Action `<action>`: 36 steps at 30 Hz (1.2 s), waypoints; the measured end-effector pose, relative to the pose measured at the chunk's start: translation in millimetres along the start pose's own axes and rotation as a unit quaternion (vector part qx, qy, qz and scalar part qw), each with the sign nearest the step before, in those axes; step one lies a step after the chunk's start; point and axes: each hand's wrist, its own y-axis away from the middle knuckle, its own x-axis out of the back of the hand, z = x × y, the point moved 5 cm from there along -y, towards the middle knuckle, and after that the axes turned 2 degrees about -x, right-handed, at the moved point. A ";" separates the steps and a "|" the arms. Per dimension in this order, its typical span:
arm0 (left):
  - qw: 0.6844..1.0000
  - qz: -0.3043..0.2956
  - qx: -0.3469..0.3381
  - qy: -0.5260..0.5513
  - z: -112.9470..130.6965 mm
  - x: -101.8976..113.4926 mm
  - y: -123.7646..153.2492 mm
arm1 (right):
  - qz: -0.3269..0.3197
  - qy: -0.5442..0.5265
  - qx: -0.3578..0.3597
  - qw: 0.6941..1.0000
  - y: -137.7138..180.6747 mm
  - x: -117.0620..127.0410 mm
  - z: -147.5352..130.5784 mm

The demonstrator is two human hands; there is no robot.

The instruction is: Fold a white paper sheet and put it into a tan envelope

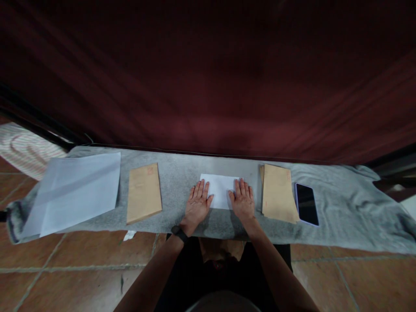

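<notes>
Two flat palms pin a white paper on a cloth-covered bench.

Below a dark red curtain (208,78), the grey cloth (341,203) carries loose white sheets (78,190) far left, a brown envelope stack (278,193) right, and a single brown envelope (144,193) left. The folded white paper (220,188) lies centre. The left hand (196,206) and right hand (243,201) are spread open on its lower corners, apparently to keep it flat. A smartphone (306,203) lies beside the stack.

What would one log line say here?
left hand: flat on paper | right hand: flat on paper | nearby: envelope stack, phone | under: grey cloth

Brown envelope (144,193), envelope stack (278,193), phone (307,203), white sheets (78,190), grey cloth (344,208)
</notes>
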 end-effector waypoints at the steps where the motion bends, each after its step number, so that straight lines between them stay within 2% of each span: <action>1: 1.000 0.002 0.006 -0.001 -2.2 -0.2 1.0 | 0.004 -0.001 -0.003 1.000 1.2 1.4 1.3; 7: 1.000 0.007 0.015 -0.006 -3.0 -1.3 3.2 | 0.011 -0.002 -0.070 0.998 8.5 17.3 13.7; 14: 1.000 0.007 0.020 -0.019 -2.3 -0.6 3.4 | -0.078 -0.041 -0.185 0.979 11.1 18.9 18.1; 21: 1.000 0.001 0.025 -0.017 -1.4 -2.3 3.0 | -0.039 -0.043 -0.215 0.975 12.6 27.2 28.4; 29: 0.998 -0.011 0.044 -0.034 6.5 0.2 4.2 | -0.035 -0.166 -0.242 0.955 8.7 24.8 35.0; 33: 0.998 -0.023 0.049 -0.042 8.5 0.3 3.2 | -0.043 -0.250 -0.259 0.932 8.4 22.4 43.5; 36: 0.997 -0.025 0.054 -0.039 8.6 1.3 3.4 | -0.053 -0.322 -0.258 0.910 10.0 21.8 38.8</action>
